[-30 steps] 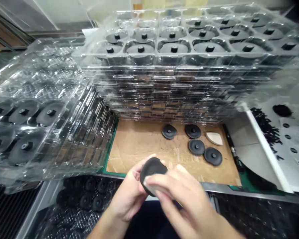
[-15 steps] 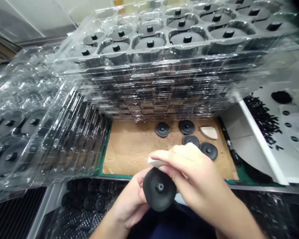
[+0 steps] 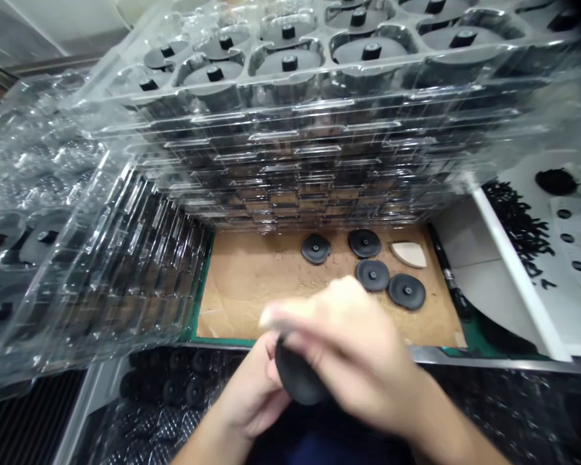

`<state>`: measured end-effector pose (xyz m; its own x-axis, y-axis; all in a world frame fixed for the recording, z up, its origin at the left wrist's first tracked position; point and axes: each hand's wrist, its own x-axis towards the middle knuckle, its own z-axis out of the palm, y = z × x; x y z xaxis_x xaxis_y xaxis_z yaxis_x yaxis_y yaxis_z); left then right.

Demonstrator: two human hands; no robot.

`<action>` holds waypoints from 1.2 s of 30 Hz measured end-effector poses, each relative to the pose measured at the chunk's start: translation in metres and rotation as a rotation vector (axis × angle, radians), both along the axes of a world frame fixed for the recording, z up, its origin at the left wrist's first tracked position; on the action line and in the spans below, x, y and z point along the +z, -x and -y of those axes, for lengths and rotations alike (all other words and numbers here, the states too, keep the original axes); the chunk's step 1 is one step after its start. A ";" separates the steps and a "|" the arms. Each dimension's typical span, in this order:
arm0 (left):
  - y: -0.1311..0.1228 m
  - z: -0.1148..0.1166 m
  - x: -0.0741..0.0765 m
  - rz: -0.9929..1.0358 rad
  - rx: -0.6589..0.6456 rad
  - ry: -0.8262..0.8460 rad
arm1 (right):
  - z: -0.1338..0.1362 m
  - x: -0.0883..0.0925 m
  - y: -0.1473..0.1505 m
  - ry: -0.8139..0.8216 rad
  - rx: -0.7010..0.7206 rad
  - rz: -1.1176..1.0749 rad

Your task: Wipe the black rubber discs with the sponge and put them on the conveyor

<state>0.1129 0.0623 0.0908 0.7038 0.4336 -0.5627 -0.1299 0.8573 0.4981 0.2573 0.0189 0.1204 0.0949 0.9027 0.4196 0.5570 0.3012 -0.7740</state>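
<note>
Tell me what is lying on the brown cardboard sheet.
Four black discs and a white wedge-shaped piece lie on the cardboard sheet. The blurred right hand covers part of its near edge; anything there is hidden.

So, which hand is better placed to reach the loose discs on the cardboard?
Probably right: the right hand lies nearer the four discs; the left hand cups the black disc from below.

Light: was bright and even, from overhead; shadows soft.
Glare: white streaks ran along the clear tray stack.
Blur: right hand was motion-smeared; black disc under it soft.
Edges: lines bowed; top right corner went dark.
Sharpest: cardboard mat.
</note>
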 end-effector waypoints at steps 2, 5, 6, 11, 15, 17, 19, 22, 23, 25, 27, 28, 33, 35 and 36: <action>0.004 -0.002 0.000 0.077 0.011 0.018 | -0.004 -0.022 -0.011 0.188 -0.177 -0.138; 0.010 -0.005 -0.001 0.164 0.033 0.057 | -0.002 -0.067 -0.016 0.424 -0.236 -0.142; 0.012 -0.006 -0.002 0.170 0.041 0.061 | 0.002 -0.082 -0.012 0.464 -0.199 -0.101; 0.021 -0.009 -0.009 0.149 0.130 0.113 | 0.026 -0.129 0.019 0.465 -0.257 0.067; 0.025 -0.013 -0.014 0.129 0.177 0.147 | 0.041 -0.134 0.031 0.429 -0.303 0.175; 0.027 -0.015 -0.017 0.113 0.206 0.152 | 0.042 -0.135 0.032 0.416 -0.311 0.218; 0.027 -0.015 -0.019 0.091 0.240 0.154 | 0.037 -0.137 0.029 0.407 -0.333 0.247; 0.028 -0.014 -0.020 0.045 0.289 0.171 | 0.020 -0.136 0.022 0.396 -0.346 0.248; 0.029 -0.013 -0.019 0.030 0.305 0.177 | 0.014 -0.134 0.021 0.393 -0.336 0.235; 0.030 -0.012 -0.018 0.016 0.329 0.180 | 0.006 -0.129 0.021 0.383 -0.306 0.192; 0.031 -0.011 -0.018 0.030 0.341 0.166 | 0.007 -0.125 0.028 0.368 -0.259 0.139; 0.032 -0.010 -0.018 0.041 0.343 0.156 | 0.009 -0.124 0.032 0.360 -0.230 0.114; 0.032 -0.011 -0.019 0.055 0.315 0.082 | 0.018 -0.109 0.035 0.375 -0.157 0.013; 0.029 -0.010 -0.019 0.052 0.286 0.051 | 0.013 -0.088 0.027 0.382 -0.222 -0.023; 0.027 -0.009 -0.018 0.052 0.275 0.033 | 0.010 -0.073 0.024 0.365 -0.258 -0.043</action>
